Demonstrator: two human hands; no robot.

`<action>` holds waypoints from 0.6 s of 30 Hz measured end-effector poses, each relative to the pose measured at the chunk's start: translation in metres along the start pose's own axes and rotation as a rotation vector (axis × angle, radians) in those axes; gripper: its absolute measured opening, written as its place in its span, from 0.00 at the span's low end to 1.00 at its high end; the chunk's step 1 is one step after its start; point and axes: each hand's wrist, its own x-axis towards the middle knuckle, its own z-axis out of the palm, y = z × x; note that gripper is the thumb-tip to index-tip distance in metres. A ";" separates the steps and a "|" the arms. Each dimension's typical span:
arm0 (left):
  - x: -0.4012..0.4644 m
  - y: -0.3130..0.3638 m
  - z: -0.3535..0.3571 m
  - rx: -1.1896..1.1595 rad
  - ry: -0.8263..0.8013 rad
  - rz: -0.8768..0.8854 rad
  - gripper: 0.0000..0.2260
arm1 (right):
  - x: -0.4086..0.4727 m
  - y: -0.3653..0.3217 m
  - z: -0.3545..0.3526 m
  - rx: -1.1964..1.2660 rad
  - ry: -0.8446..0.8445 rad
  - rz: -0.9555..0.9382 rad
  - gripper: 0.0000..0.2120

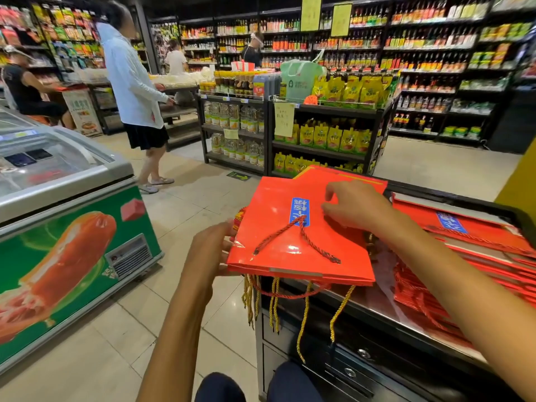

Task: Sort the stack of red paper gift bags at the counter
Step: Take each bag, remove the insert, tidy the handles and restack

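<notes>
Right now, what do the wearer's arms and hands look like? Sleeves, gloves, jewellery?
Both forearms are bare up to the frame edge: no sleeves in view. Left hand and right hand have no gloves, and no rings, watch or bands show on the fingers or wrists.

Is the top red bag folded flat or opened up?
Folded flat. The top red bag lies thin as a sheet, its rope handle resting across its face.
</notes>
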 end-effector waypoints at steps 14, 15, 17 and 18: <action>0.015 0.033 0.025 0.030 -0.096 0.170 0.07 | -0.029 0.006 -0.031 0.293 -0.016 0.273 0.19; 0.013 0.041 0.031 0.016 -0.105 0.199 0.06 | -0.030 0.010 -0.040 0.324 0.001 0.287 0.18; 0.013 0.059 0.047 -0.015 -0.130 0.244 0.03 | -0.032 0.019 -0.059 0.385 0.050 0.308 0.17; 0.014 0.069 0.057 -0.014 -0.143 0.274 0.03 | -0.033 0.027 -0.069 0.418 0.076 0.317 0.17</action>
